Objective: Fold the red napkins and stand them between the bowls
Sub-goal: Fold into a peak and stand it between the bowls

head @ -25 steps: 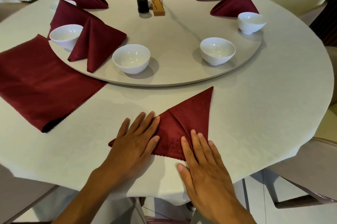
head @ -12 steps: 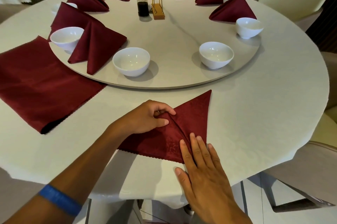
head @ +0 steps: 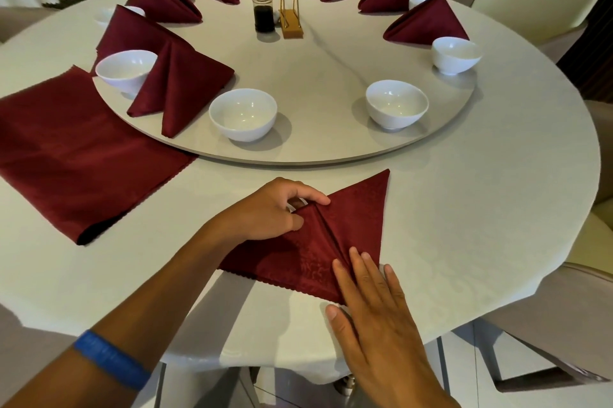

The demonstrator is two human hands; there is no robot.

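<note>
1. At the 6 o'clock edge of the round, cream-clothed surface [head: 464,208], I watch two hands work a dark red cloth napkin folded into a triangle [head: 348,225].
2. The left hand [head: 268,212] has its fingers and thumb curled, pinching the napkin's central fold near the top of the crease.
3. The right hand [head: 374,301] lies flat with straight fingers, its tips pressing the napkin's near right corner down; a blue wristband [head: 111,359] rings the left forearm.
4. Beyond the napkin, at 12 o'clock, sits a round pale turntable [head: 315,82] ringed with white ceramic bowls; the nearest two bowls [head: 243,114] [head: 396,108] have open space between them.
5. Finished red napkins stand between other bowls, the closest standing napkin [head: 179,86] at 10 o'clock.
6. A stack of flat, unfolded red napkins [head: 73,155] lies at 9 o'clock.
7. A glass sauce bottle [head: 263,3] and a gold wire stand [head: 290,6] occupy the turntable's centre.
</note>
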